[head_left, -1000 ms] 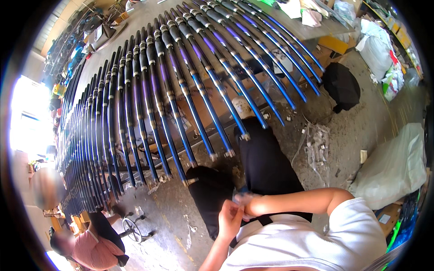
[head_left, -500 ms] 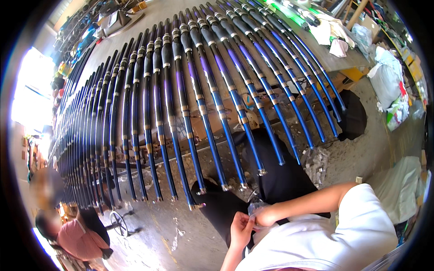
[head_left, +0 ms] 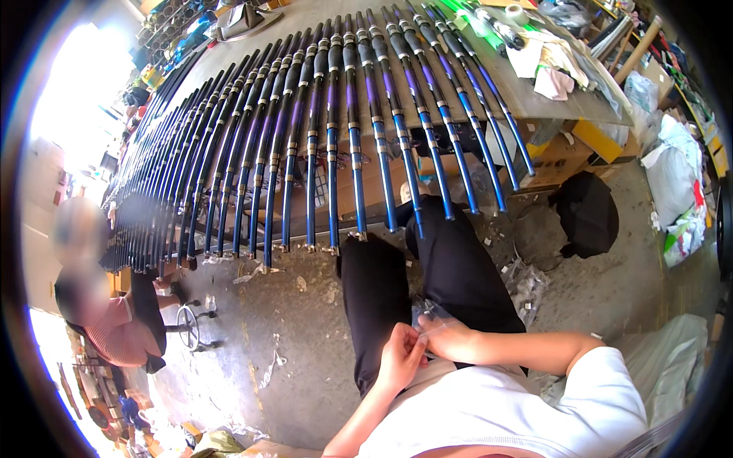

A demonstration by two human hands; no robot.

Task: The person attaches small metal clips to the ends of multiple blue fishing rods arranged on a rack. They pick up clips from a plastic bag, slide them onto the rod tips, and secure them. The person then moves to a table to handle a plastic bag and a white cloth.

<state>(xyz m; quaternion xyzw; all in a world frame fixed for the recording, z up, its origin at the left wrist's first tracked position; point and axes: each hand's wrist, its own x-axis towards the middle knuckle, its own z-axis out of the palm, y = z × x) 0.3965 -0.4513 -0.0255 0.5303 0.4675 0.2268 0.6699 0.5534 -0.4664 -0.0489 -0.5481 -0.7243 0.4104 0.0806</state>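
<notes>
Above my lap, my two hands meet around a small clear plastic bag (head_left: 432,311). My right hand (head_left: 452,339) is closed on the bag, which sticks out past its fingers. Close against it, my left hand (head_left: 401,354) has thumb and fingertips pinched together at the bag's near side. Anything else between the fingers is too small to make out. Beyond my knees, a long row of fishing rods (head_left: 350,57) with black grips and blue and purple shafts lies side by side, their blue ends jutting over the table's near edge.
The grey table (head_left: 588,103) carries pale cloths (head_left: 546,61) at its right. Under it stand cardboard boxes (head_left: 561,162). A black-covered stool (head_left: 586,212) is at the right, near stuffed plastic bags (head_left: 676,172). Another person (head_left: 122,332) sits at the left beside a wheeled stool base (head_left: 188,327).
My view has shifted, so the rods appear higher and more of my legs shows. My hands remain together at the plastic bag, with the fingers slightly repositioned.
</notes>
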